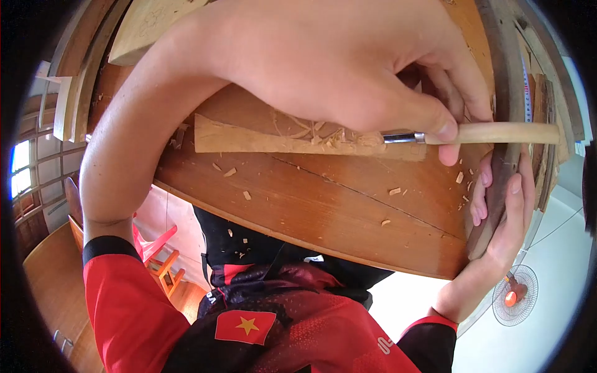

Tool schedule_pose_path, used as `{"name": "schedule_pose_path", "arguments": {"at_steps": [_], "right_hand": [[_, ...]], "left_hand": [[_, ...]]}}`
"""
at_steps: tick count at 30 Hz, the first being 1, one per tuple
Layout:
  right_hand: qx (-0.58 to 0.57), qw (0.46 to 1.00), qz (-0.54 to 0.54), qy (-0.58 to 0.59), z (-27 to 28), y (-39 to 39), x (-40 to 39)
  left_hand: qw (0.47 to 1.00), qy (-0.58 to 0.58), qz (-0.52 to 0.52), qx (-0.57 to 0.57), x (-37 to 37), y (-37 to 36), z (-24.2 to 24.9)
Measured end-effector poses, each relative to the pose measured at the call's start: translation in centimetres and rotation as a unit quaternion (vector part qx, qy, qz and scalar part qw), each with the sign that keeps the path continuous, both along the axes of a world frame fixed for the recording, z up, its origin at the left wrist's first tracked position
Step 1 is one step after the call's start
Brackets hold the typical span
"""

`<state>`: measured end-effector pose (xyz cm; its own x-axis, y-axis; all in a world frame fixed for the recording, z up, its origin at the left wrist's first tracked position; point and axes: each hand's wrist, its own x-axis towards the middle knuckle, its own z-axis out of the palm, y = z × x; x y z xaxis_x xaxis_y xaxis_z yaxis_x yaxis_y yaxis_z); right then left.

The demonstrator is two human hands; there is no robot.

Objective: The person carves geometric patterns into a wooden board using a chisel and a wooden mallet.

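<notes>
My left hand [348, 74] reaches over from the left and is closed around a wood chisel [510, 133], thumb and fingers pinching it near the metal collar. The chisel lies nearly level, its pale wooden handle pointing right and its steel blade meeting a carved block of wood [249, 138]. Cut grooves and curled chips show on the block's top, partly hidden under my left hand. At the right, my right hand [507, 217] wraps around the lower end of a dark wooden bar [509, 168]. The chisel handle crosses in front of this bar in the view.
The block rests on a brown wooden tabletop [323, 199] with a curved front edge and scattered wood chips [395, 191]. A pale board [137, 31] lies at the far left. A tape measure [528, 102] shows beyond the bar. A fan [515, 296] stands at lower right.
</notes>
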<state>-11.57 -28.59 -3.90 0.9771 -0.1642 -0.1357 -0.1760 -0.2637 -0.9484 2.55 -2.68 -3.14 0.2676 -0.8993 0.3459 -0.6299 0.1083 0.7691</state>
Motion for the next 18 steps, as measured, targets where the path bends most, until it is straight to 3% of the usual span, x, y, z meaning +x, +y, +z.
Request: {"name": "schedule_pose_path", "arguments": {"at_steps": [4, 10, 14, 17, 18], "right_hand": [[-0.005, 0.997, -0.067, -0.034, 0.5, 1.2, -0.5], [0.080, 0.994, -0.051, -0.049, 2.0, -1.9, -2.3], [-0.006, 0.988, -0.105, -0.116, 2.1, 0.6, -5.1], [-0.063, 0.988, -0.142, -0.008, 1.6, 1.6, -7.3], [-0.034, 0.983, -0.177, -0.048, 1.7, 1.8, -7.4]], "left_hand": [[1.000, 0.011, -0.007, 0.023, 0.1, 1.0, 0.5], [0.998, 0.026, -0.033, 0.036, 0.6, 1.3, 0.7], [0.998, 0.022, -0.055, 0.034, 1.2, 1.4, 0.6], [0.995, 0.010, -0.093, 0.030, 1.4, 1.4, 0.8], [0.997, 0.022, -0.045, 0.051, 0.3, 1.3, 1.2]]}}
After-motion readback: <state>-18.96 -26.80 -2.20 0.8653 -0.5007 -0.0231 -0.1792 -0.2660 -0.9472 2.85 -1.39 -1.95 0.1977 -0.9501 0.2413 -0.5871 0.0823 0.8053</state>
